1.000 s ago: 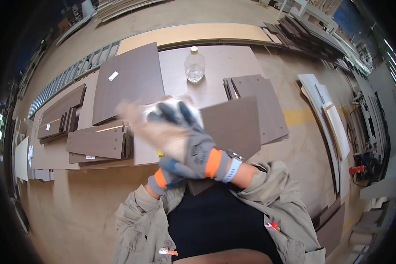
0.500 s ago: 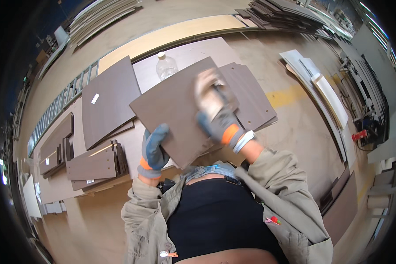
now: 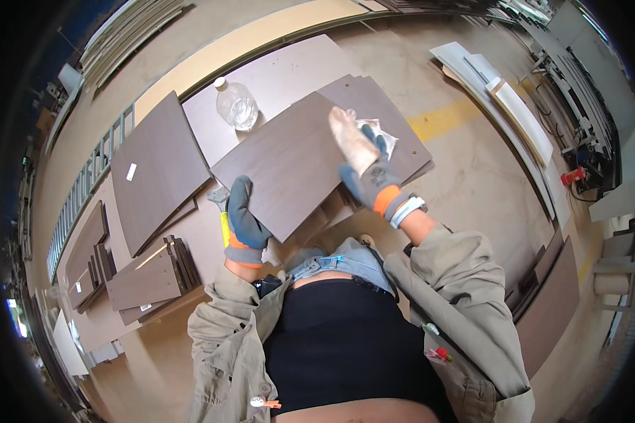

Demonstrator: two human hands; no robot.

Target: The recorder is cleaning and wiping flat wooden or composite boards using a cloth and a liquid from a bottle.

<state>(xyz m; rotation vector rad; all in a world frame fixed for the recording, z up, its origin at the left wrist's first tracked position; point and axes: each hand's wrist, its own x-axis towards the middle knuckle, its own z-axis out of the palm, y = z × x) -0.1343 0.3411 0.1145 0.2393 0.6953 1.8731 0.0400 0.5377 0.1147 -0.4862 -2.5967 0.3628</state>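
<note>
A flat brown panel [image 3: 289,155] is tilted above the table in front of me. My left hand [image 3: 245,218], in a grey-blue glove with an orange cuff, grips its near left edge. Beside that hand shows a tool with a yellow handle [image 3: 225,229] and a metal head; whether it lies on the table or against the hand I cannot tell. Over the panel's right side is my right hand [image 3: 365,162], gloved with a pale covering on the fingers, holding a crumpled white cloth [image 3: 381,136]. Several brown panels with holes [image 3: 402,130] are stacked behind it.
A clear plastic bottle [image 3: 237,106] with a white cap stands on the table [image 3: 282,65]. At left lie a large brown panel [image 3: 155,169] and stacked narrow boards [image 3: 144,285]. Pale boards [image 3: 504,106] lean at right, near a red part [image 3: 573,176] on machinery.
The panel has dropped lower and turned flatter. My right hand has moved right, showing the cloth. The yellow-handled tool by my left hand has come into sight.
</note>
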